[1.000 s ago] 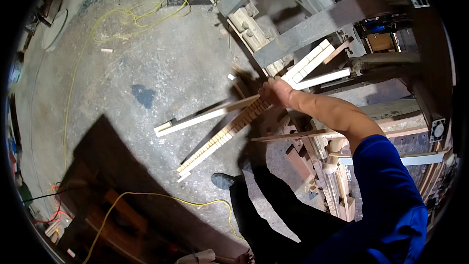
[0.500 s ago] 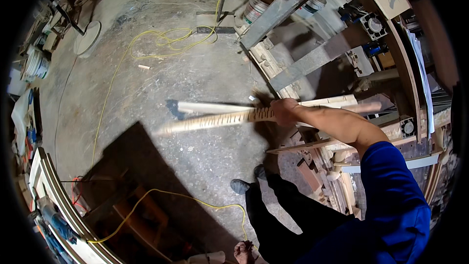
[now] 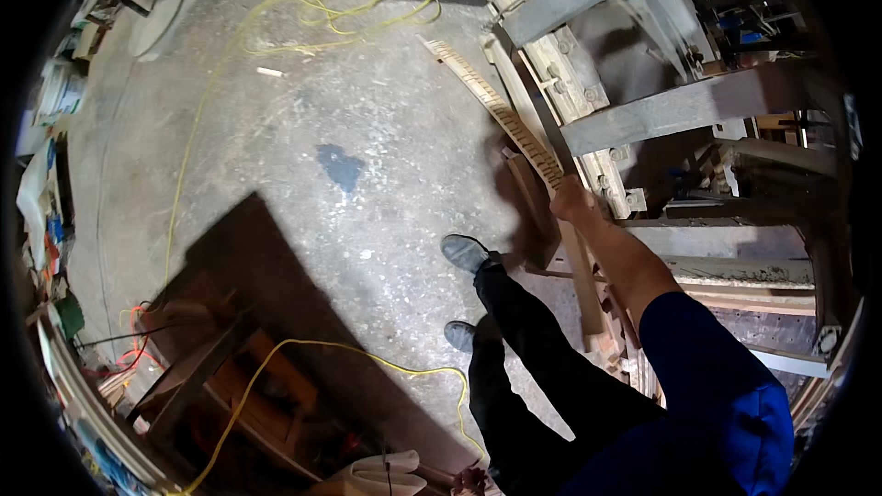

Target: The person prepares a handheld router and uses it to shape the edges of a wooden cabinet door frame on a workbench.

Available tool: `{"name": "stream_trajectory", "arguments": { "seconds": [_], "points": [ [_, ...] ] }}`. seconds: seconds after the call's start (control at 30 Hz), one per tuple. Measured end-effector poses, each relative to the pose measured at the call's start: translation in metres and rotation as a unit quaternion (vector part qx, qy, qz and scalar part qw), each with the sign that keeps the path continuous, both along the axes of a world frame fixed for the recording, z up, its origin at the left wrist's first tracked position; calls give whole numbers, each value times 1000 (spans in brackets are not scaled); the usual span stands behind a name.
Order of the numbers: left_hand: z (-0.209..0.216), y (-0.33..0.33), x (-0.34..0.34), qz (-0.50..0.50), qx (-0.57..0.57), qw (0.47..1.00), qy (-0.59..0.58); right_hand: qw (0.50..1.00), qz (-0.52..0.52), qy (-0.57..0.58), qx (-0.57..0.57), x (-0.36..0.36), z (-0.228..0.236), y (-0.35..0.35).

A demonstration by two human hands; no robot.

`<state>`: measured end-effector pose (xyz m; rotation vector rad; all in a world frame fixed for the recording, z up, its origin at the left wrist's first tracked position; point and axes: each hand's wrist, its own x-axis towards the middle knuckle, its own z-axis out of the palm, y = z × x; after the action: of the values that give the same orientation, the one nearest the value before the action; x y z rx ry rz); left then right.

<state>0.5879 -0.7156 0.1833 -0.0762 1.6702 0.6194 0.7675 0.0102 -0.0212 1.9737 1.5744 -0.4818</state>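
Observation:
My right hand [image 3: 571, 199] is closed around a long, pale wooden strip [image 3: 501, 112] with rows of crosswise slits along it. The strip bends a little and slants up and away to the left, over the floor. Close beside it runs a plain pale strip [image 3: 520, 84]; I cannot tell whether the same hand grips that one too. Below the hand a flat brown length of wood [image 3: 582, 289] points back toward my legs. Only a bit of my left hand [image 3: 469, 480] shows at the lower edge, its fingers hard to make out.
A metal-legged rack [image 3: 680, 115] with timber stands on the right. Dark boards [image 3: 533, 195] stand near my right hand. A yellow cord [image 3: 344, 9] coils on the floor, and another yellow cord [image 3: 367, 369] crosses by my shoes [image 3: 465, 253]. Lower left is a dark wooden bench [image 3: 197, 377].
The slitted strip has swung from lying crosswise to pointing away, beside the rack. My right hand keeps hold of it. The view has shifted, and my feet have moved.

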Motion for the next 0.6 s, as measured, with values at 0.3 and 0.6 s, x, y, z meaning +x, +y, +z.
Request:
{"name": "stream_trajectory", "arguments": {
  "seconds": [0.3, 0.6],
  "points": [
    [-26, 161, -22, 234, -245, 935, -109, 992, -116, 40, 6, 46, -138, -55],
    [10, 191, -67, -223, 48, 949, 216, 977, -117, 160, 80, 7, -136, -56]
  ]
}}
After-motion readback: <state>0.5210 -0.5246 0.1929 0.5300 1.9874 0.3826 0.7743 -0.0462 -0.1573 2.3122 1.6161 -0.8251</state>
